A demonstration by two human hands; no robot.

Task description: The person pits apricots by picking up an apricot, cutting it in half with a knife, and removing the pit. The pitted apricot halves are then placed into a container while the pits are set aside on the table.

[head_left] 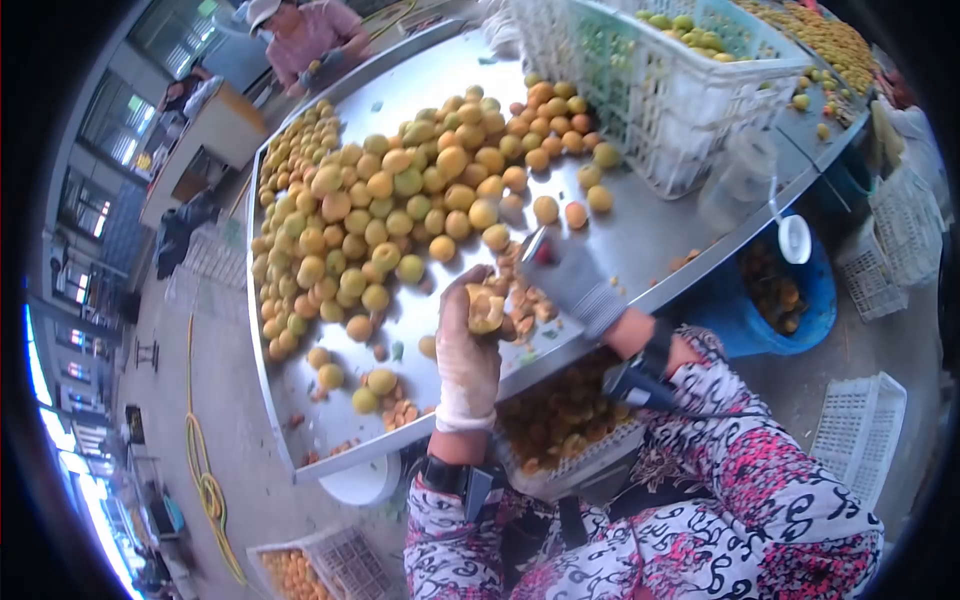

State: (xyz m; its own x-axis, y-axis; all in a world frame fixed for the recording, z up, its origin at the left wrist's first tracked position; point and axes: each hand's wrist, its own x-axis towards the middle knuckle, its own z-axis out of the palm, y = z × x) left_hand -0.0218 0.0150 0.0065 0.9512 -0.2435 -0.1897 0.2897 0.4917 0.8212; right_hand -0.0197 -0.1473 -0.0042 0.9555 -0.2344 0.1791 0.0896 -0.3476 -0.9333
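My left hand (pixel 467 350), in a pale, stained glove, is closed around a cut fruit (pixel 486 308) whose light flesh faces up. Just right of it, my right hand (pixel 572 280) in a grey glove grips a small tool (pixel 538 248) with a metallic end and a red part. Both hands are above the near edge of the metal table (pixel 620 240). Beneath and between them lies a heap of cut fruit pieces (pixel 530 305). A large pile of whole yellow-orange fruit (pixel 400 190) spreads beyond my hands.
A white crate (pixel 670 110) and a clear jug (pixel 735 180) stand at the right of the table. Below are a blue bucket (pixel 800 300) of scraps, a crate of fruit pieces (pixel 570 455) and a white bucket (pixel 365 482). Another person (pixel 310 40) works across the table.
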